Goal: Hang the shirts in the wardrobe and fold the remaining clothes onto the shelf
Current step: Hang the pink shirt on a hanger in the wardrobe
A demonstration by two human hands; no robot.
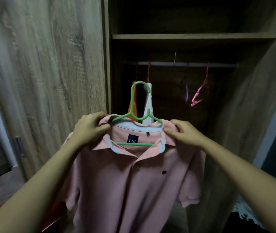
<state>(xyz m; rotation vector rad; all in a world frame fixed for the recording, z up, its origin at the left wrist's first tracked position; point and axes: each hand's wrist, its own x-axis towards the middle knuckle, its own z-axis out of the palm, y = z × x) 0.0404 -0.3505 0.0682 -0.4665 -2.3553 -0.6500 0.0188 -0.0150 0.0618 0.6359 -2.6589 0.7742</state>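
polo shirt: pink polo shirt (134, 179) on green hanger (138, 105), held up in front of the open wardrobe (251, 106), below its rail (184, 64)
left hand (90, 130): pinching the collar's left side
right hand (184, 132): pinching the collar's right side
rail: orange garment (132, 105), white garment (148, 108), pink hanger (199, 93) hang from it

home bedroom: open wooden wardrobe (192, 36), rail (181, 64), hangers (199, 93).
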